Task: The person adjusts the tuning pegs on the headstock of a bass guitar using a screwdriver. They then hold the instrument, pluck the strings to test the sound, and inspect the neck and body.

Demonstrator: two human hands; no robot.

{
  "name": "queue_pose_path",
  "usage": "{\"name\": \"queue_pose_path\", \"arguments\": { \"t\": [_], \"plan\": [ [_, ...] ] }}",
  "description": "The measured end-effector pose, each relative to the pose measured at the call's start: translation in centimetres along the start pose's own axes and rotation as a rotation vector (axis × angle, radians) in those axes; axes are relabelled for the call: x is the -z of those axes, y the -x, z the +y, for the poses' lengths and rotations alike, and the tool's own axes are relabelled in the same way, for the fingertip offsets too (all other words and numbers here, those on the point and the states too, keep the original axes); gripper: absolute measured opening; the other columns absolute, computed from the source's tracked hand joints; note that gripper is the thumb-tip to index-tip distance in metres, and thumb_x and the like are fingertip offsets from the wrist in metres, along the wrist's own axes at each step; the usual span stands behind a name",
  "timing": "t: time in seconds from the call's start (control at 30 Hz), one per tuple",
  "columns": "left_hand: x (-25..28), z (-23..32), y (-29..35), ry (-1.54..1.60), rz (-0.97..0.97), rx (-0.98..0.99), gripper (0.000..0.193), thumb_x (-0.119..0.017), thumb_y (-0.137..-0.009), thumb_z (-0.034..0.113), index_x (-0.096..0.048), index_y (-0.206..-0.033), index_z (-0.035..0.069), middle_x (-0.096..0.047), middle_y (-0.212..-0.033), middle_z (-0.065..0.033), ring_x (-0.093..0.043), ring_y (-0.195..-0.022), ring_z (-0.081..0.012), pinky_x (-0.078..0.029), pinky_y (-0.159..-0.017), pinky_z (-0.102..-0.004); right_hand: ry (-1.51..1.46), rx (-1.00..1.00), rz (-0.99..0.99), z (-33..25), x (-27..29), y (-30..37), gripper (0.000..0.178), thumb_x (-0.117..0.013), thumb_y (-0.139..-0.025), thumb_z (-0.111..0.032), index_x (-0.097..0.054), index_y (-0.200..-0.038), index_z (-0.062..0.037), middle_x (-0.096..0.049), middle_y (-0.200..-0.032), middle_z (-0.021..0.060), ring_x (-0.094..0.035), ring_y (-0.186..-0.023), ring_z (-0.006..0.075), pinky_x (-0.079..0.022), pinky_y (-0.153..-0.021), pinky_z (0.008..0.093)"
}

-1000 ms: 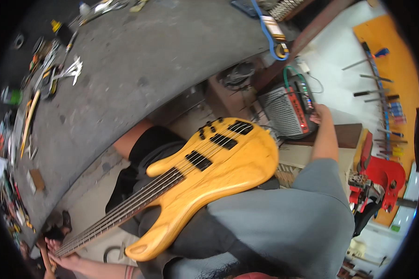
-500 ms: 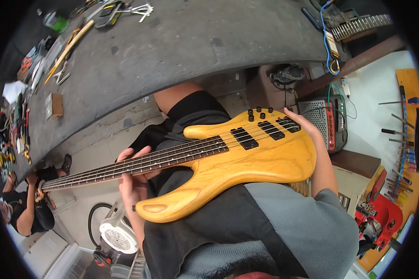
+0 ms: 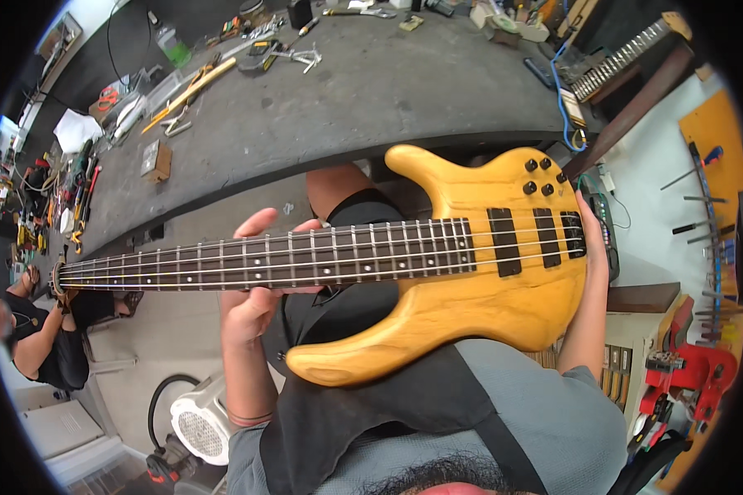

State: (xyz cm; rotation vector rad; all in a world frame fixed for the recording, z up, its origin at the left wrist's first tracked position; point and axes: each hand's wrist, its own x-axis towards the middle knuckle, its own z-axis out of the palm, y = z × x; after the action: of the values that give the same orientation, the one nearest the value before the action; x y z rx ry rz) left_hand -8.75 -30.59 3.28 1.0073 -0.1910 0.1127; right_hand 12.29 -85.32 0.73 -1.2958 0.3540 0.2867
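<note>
A bass guitar [image 3: 487, 309] with a glossy yellow-brown wooden body lies across in front of me, strings up. Its dark fretboard [image 3: 338, 257] runs to the left, and the body is on the right. My left hand [image 3: 252, 315] cradles the neck from beneath, thumb at the near edge and fingertips showing past the far edge. At the tail end, beside the bridge, my right hand [image 3: 592, 235] grips the body's rim; most of its fingers are hidden behind the wood. Black pickups [image 3: 504, 242] and several black knobs [image 3: 545, 176] sit on the body.
Beyond the bass stretches a dark workbench [image 3: 338, 99] with tools and a small box [image 3: 156, 161]. A seated person [image 3: 49, 334] is at far left, near the headstock. A white machine [image 3: 202, 422] stands lower left; a red vise-like tool [image 3: 689, 371] and a tool board [image 3: 718, 124] are at right.
The bass has been raised closer and levelled, its top turned more toward me. Both hands moved with it, keeping hold, and more of the bench has come into view.
</note>
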Motion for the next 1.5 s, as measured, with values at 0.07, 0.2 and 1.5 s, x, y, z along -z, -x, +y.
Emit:
{"name": "queue_pose_path", "arguments": {
  "t": [0.07,0.2,1.5],
  "plan": [
    [0.5,1.8,0.2,-0.031,0.055,-0.039,0.101,-0.081,-0.101,0.037,-0.018,-0.17,0.0,-0.039,-0.163,-0.0436,-0.061,-0.138,-0.0511,-0.067,-0.102,-0.0512,-0.061,0.084,-0.06,-0.8,-3.6,1.2,0.05,-0.057,-0.115,-0.045,-0.072,-0.136,-0.003,-0.079,-0.127,0.0085,-0.077,-0.106,0.019,-0.062,-0.091,0.0334],
    [1.5,8.2,0.0,-0.128,0.191,-0.123,0.08,-0.068,-0.11,0.031,-0.025,-0.169,-0.002,-0.052,-0.156,-0.0361,-0.069,-0.129,-0.0467,-0.069,-0.097,-0.0515,-0.16,0.16,-0.148,-0.8,-9.7,1.0,0.054,-0.057,-0.115,-0.05,-0.072,-0.136,-0.0024,-0.079,-0.126,0.0097,-0.077,-0.106,0.0199,-0.062,-0.091,0.0343],
    [-13.1,28.8,-33.5,-0.387,0.271,-0.661,0.053,-0.042,-0.12,0.046,-0.062,-0.124,-0.003,-0.073,-0.1,-0.0175,-0.074,-0.088,-0.0292,-0.062,-0.083,-0.046,-0.581,-0.08,-0.822,6.0,-36.3,-16.1,0.056,-0.027,-0.115,-0.035,-0.049,-0.158,-0.0079,-0.054,-0.163,0.0132,-0.05,-0.15,0.0341,-0.039,-0.124,0.0534]
  ]
}}
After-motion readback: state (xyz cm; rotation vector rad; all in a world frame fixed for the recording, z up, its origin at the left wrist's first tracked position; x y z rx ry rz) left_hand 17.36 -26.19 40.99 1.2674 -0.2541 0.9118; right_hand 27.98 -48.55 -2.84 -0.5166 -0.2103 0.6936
